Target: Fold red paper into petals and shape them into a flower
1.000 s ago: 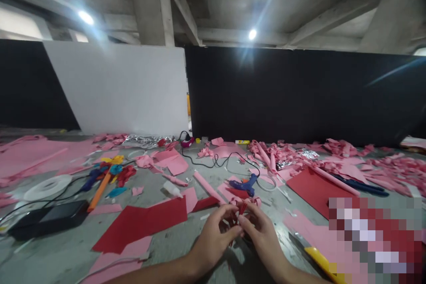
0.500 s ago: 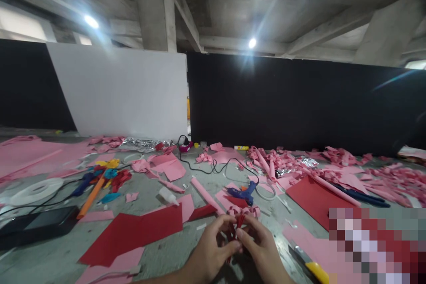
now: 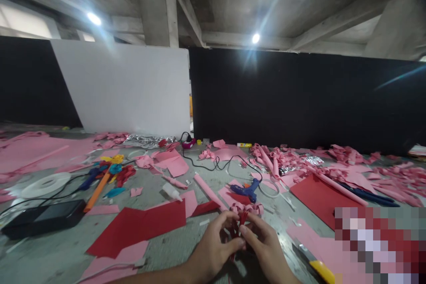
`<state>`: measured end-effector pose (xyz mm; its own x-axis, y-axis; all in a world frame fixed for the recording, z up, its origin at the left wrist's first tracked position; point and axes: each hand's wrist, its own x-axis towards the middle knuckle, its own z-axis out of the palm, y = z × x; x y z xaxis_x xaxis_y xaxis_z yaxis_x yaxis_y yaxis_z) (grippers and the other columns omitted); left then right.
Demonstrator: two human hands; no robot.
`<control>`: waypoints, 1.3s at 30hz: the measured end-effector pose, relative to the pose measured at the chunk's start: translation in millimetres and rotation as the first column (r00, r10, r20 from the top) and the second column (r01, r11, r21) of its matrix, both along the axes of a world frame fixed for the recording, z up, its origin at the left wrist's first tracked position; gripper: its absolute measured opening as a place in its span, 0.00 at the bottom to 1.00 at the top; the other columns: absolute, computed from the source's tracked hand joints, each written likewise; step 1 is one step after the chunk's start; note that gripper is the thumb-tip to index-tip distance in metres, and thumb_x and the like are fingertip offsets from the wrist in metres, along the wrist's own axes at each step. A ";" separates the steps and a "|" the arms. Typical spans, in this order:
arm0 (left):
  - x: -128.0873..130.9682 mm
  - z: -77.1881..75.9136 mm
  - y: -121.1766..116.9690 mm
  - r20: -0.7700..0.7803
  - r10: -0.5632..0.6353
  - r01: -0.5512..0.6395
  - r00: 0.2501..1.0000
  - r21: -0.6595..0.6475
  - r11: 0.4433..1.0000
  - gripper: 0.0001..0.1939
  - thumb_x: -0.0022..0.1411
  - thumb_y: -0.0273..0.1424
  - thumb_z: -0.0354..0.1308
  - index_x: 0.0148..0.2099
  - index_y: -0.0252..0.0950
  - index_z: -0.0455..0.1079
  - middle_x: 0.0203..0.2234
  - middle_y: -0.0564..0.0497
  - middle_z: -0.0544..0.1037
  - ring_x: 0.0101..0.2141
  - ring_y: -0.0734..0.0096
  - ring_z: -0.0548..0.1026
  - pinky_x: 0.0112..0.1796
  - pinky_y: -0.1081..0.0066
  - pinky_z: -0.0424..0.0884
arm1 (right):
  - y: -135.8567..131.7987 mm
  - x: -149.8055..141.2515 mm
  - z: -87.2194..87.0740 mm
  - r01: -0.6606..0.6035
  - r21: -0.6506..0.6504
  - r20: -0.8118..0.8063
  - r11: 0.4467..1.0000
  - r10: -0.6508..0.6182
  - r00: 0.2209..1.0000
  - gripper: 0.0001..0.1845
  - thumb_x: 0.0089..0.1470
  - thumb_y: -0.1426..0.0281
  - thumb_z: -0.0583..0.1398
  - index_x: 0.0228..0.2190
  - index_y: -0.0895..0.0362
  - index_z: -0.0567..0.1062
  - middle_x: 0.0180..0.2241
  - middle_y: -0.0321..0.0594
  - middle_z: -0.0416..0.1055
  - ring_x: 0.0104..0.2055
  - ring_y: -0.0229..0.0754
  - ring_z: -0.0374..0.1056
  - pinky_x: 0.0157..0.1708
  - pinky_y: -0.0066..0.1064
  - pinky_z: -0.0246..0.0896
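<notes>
A small bundle of red paper strips is pinched between my two hands at the lower middle of the head view. My left hand closes round its left side, thumb and fingertips on the red paper. From the right, my right hand presses thumb and fingers on the same strips. Curled pink paper loops show just beyond my fingertips; whether they join the red strips I cannot tell. A blue glue gun lies behind them with its black cable. My fingers hide much of the bundle.
Red paper sheets lie to the left, with an orange stick and a black box. A yellow-handled cutter rests at the front right. Scissors lie farther right. A black board stands behind.
The view has shifted slightly, so the scene sits a little to the right. Both hands keep nearly the same grip on the red paper strips.
</notes>
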<state>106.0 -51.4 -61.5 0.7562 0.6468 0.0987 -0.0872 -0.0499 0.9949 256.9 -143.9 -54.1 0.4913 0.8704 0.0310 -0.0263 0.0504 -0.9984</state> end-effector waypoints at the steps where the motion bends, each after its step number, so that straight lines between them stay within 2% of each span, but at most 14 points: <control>1: -0.2 0.7 -0.4 0.001 0.003 -0.003 1.000 0.002 1.000 0.22 0.61 0.33 0.71 0.56 0.37 0.74 0.44 0.47 0.82 0.41 0.62 0.79 0.43 0.66 0.73 | -0.3 0.1 -0.1 0.000 -0.001 -0.004 1.000 0.000 1.000 0.40 0.45 0.42 0.76 0.49 0.60 0.86 0.32 0.46 0.82 0.33 0.51 0.78 0.32 0.37 0.74; 7: -0.2 3.6 -1.5 0.002 0.000 0.000 1.000 -0.008 1.000 0.23 0.59 0.31 0.70 0.56 0.36 0.74 0.41 0.48 0.80 0.39 0.64 0.78 0.38 0.68 0.72 | -1.9 2.6 -5.4 -0.014 -0.004 0.002 1.000 0.014 1.000 0.38 0.48 0.44 0.75 0.51 0.57 0.86 0.37 0.48 0.84 0.38 0.55 0.81 0.35 0.39 0.77; 10: -0.1 1.2 -0.6 -0.001 -0.004 0.004 1.000 -0.016 1.000 0.23 0.60 0.32 0.70 0.56 0.36 0.73 0.40 0.49 0.80 0.37 0.65 0.78 0.35 0.69 0.71 | -2.1 3.8 -7.9 -0.032 0.013 0.037 0.999 0.031 0.999 0.35 0.51 0.46 0.75 0.51 0.56 0.86 0.36 0.47 0.84 0.38 0.54 0.81 0.36 0.38 0.77; 15: -0.9 -1.4 0.2 0.008 0.016 -0.016 1.000 0.028 0.999 0.22 0.59 0.28 0.70 0.55 0.36 0.75 0.43 0.48 0.82 0.42 0.63 0.77 0.46 0.65 0.72 | -1.0 3.3 -5.8 -0.031 -0.001 0.063 1.000 0.031 0.998 0.36 0.51 0.45 0.74 0.51 0.58 0.86 0.36 0.48 0.84 0.38 0.55 0.80 0.35 0.39 0.77; 20: -1.2 5.1 -1.4 -0.030 0.020 -0.020 0.999 -0.003 1.000 0.22 0.60 0.29 0.70 0.56 0.37 0.74 0.43 0.48 0.82 0.41 0.63 0.77 0.44 0.66 0.71 | -4.0 1.6 -0.4 -0.019 -0.015 0.105 1.000 0.021 0.994 0.35 0.55 0.47 0.72 0.55 0.57 0.85 0.37 0.47 0.84 0.38 0.53 0.80 0.40 0.41 0.78; 22: -1.5 8.5 -2.0 -0.051 0.023 -0.023 0.998 -0.004 1.000 0.22 0.60 0.28 0.70 0.56 0.37 0.74 0.47 0.47 0.83 0.44 0.62 0.78 0.45 0.66 0.70 | -6.3 0.5 3.3 -0.015 -0.022 0.113 1.000 0.018 0.993 0.32 0.58 0.50 0.71 0.57 0.56 0.83 0.39 0.45 0.84 0.39 0.51 0.80 0.42 0.40 0.78; 24: -2.0 11.0 -1.8 -0.059 0.034 -0.034 0.998 0.011 0.999 0.25 0.61 0.28 0.70 0.60 0.38 0.73 0.51 0.46 0.83 0.49 0.59 0.79 0.49 0.65 0.71 | -7.7 -0.2 7.3 -0.012 -0.028 0.108 1.000 0.015 0.994 0.29 0.58 0.52 0.72 0.55 0.56 0.84 0.41 0.46 0.84 0.41 0.51 0.80 0.42 0.39 0.78; 27: -2.8 13.4 -0.8 -0.105 0.024 -0.021 0.994 0.030 0.999 0.27 0.64 0.31 0.71 0.63 0.39 0.71 0.54 0.44 0.82 0.52 0.56 0.79 0.48 0.64 0.71 | -7.6 0.4 11.7 0.012 -0.017 0.088 1.000 -0.011 0.996 0.24 0.57 0.55 0.73 0.50 0.56 0.84 0.41 0.44 0.84 0.41 0.49 0.80 0.43 0.38 0.79; 31: -3.4 15.7 -0.2 -0.121 0.014 -0.012 0.993 0.023 1.000 0.25 0.68 0.35 0.68 0.65 0.41 0.71 0.56 0.44 0.80 0.53 0.56 0.79 0.49 0.62 0.73 | -6.7 2.9 12.2 -0.061 -0.008 0.034 0.998 0.062 0.998 0.22 0.59 0.57 0.71 0.50 0.56 0.85 0.49 0.47 0.84 0.46 0.49 0.80 0.45 0.38 0.80; 33: -3.3 15.6 -0.2 -0.108 0.021 -0.018 0.994 0.023 1.000 0.24 0.69 0.34 0.67 0.64 0.43 0.71 0.53 0.46 0.81 0.50 0.60 0.79 0.47 0.64 0.74 | -6.9 3.8 11.2 -0.084 0.007 -0.002 0.996 0.084 0.996 0.21 0.60 0.57 0.71 0.51 0.54 0.85 0.54 0.46 0.82 0.48 0.48 0.80 0.45 0.38 0.80; 36: -2.8 14.3 -0.2 -0.053 0.032 -0.031 0.998 0.019 0.999 0.24 0.68 0.33 0.69 0.63 0.46 0.72 0.51 0.49 0.81 0.48 0.63 0.79 0.46 0.66 0.76 | -7.1 4.2 9.9 -0.094 0.032 -0.008 0.995 0.094 0.996 0.20 0.60 0.59 0.71 0.52 0.52 0.85 0.52 0.43 0.83 0.49 0.47 0.80 0.43 0.36 0.81; 39: -2.2 14.0 0.0 -0.035 0.031 -0.031 0.999 0.009 0.999 0.22 0.68 0.33 0.70 0.62 0.47 0.74 0.52 0.49 0.81 0.49 0.64 0.79 0.46 0.67 0.77 | -6.5 4.1 9.4 -0.073 0.066 -0.014 0.995 0.074 0.997 0.17 0.60 0.62 0.72 0.51 0.50 0.86 0.47 0.40 0.85 0.44 0.44 0.81 0.40 0.34 0.82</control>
<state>103.8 -51.4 -47.4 0.7387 0.6694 0.0782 -0.0509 -0.0603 0.9969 261.1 -150.4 -44.7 0.4267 0.9008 0.0811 -0.0489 0.1125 -0.9925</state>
